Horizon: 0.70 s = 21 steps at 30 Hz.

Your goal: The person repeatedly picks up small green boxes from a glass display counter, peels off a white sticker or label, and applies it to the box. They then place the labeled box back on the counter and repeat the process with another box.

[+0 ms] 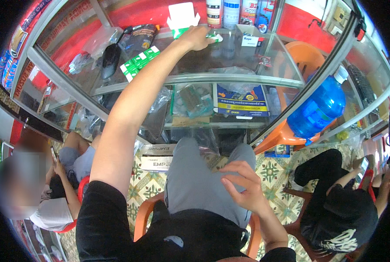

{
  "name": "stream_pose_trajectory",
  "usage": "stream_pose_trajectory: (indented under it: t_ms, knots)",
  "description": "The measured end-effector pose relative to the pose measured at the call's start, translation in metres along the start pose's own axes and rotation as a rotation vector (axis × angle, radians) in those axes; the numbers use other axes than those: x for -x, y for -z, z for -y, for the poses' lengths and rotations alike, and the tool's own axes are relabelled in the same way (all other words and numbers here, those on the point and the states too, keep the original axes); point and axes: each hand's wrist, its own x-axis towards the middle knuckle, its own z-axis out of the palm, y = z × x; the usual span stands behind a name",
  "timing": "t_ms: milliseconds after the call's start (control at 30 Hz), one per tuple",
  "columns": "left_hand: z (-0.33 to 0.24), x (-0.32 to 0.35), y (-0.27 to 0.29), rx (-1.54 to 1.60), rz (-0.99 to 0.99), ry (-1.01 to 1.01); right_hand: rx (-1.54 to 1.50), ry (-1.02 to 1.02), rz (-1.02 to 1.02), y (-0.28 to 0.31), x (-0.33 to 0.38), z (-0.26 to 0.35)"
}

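My left hand (196, 38) reaches far forward onto the glass shelf of the display case, its fingers closed on a small green-and-white box (216, 38) that pokes out to the right. Just behind it stands a white-and-green carton (183, 16) with its flaps up. Left of my forearm, several small green-and-white boxes (140, 63) lie in a block on the shelf. Above my lap hangs my right hand (244, 184), fingers loosely bent and apart, holding nothing.
Several spray cans (231, 15) and a small white-and-black box (249, 37) stand at the shelf's back. A blue water jug (319, 105) rests on an orange chair (277, 137) at right. Seated people flank me: one person (51, 192) left, another person (341, 209) right.
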Motion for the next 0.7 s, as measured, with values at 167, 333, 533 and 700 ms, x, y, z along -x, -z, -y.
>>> stream_pose_trajectory:
  t_ms: [167, 333, 533, 700]
  knots:
    - [-0.018, 0.001, 0.008, 0.113, -0.013, -0.039, 0.057, -0.052, -0.035, 0.014, 0.008, -0.004]
    - [-0.094, 0.073, 0.049, 0.684, -0.09, 0.068, 0.113, -0.084, -0.089, 0.029, 0.002, -0.01]
    - [-0.172, 0.198, 0.052, 1.587, 0.042, 0.081, 0.04, -0.207, -0.285, 0.037, -0.043, -0.005]
    - [-0.197, 0.261, 0.04, 1.815, 0.038, 0.227, -0.358, -0.227, -0.437, 0.013, -0.072, -0.003]
